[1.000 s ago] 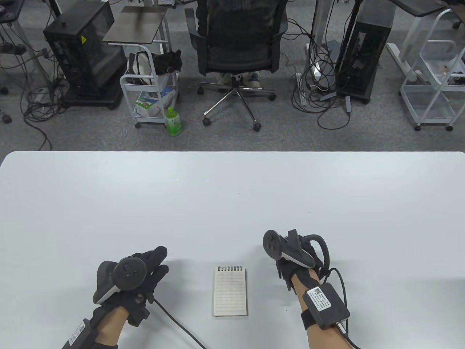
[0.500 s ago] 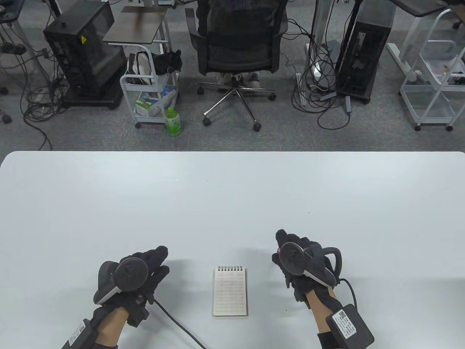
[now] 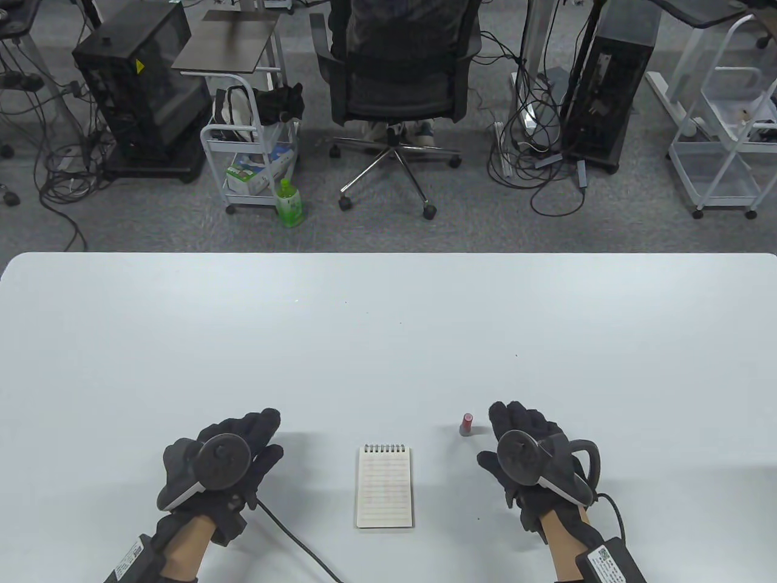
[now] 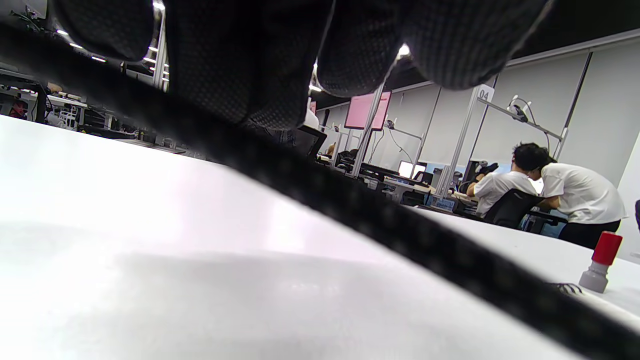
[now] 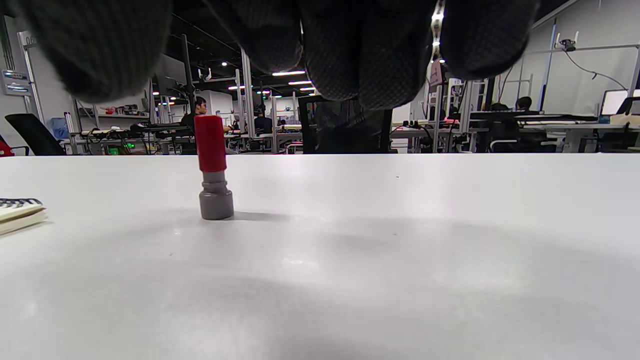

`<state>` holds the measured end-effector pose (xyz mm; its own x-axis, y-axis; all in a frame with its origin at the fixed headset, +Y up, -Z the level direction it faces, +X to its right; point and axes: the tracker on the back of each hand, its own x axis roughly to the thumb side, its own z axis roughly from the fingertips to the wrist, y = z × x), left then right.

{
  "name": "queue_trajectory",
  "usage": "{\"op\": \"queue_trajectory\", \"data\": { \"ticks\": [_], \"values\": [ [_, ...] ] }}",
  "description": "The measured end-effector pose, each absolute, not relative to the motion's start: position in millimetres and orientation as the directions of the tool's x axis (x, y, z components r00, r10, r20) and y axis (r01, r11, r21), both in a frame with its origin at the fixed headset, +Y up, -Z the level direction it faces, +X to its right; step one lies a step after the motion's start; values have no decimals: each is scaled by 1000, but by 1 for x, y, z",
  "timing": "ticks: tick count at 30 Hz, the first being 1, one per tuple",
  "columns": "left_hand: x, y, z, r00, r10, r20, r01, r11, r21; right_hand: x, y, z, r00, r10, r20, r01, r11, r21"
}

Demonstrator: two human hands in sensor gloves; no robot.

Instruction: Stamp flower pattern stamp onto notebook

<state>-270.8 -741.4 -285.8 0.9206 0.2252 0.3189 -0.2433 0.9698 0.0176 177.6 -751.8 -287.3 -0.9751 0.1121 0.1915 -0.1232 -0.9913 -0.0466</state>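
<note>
A small spiral-bound lined notebook (image 3: 385, 486) lies open-faced on the white table (image 3: 388, 340) between my hands; its edge shows in the right wrist view (image 5: 17, 212). The stamp (image 3: 466, 424), red top on a grey base, stands upright on the table right of the notebook's top edge; it also shows in the right wrist view (image 5: 213, 170) and the left wrist view (image 4: 600, 262). My right hand (image 3: 522, 443) lies open and empty on the table just right of the stamp, apart from it. My left hand (image 3: 243, 449) lies open and empty left of the notebook.
A black cable (image 3: 297, 540) runs from my left hand toward the table's near edge. Beyond the table's far edge stand an office chair (image 3: 397, 91), a white cart (image 3: 252, 158) and computer towers on the floor.
My right hand held the stamp above the table, set it down upright, let go and drew back to the right. The left hand has barely moved.
</note>
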Motion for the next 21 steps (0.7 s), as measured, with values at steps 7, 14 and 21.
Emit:
{"op": "queue_trajectory", "data": {
  "ticks": [7, 14, 21],
  "values": [
    [-271, -746, -287, 926, 215, 311, -223, 975, -10, 180, -753, -287, -974, 147, 172, -153, -988, -24],
    [-271, -747, -286, 928, 211, 307, -215, 976, -21, 178, -755, -287, -971, 166, 170, -168, -986, 4],
    [-270, -748, -287, 929, 207, 305, -204, 978, -43, 181, -760, -289, -973, 175, 152, -171, -984, 42]
  ]
}}
